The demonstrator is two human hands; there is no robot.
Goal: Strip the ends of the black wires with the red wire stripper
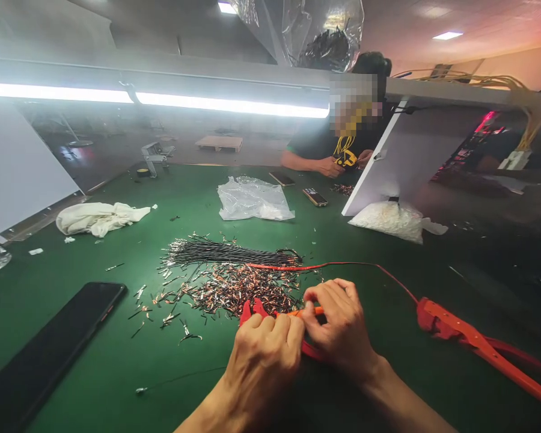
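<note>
My left hand is closed around a red and orange hand tool, its two red tips jutting past my knuckles. Most of that tool is hidden, so its exact kind is unclear. My right hand curls beside it, thumb and fingers closed at the tool's orange part. Just beyond lies a heap of short wire offcuts with black and copper bits. Behind the heap rests a bundle of black wires. A thin dark wire with a pale end runs toward my left wrist.
A large phone lies at left. Red-orange pliers trail a red strip at right. Farther back are a white cloth, a plastic bag, a bag of white pieces and a co-worker handling yellow wires.
</note>
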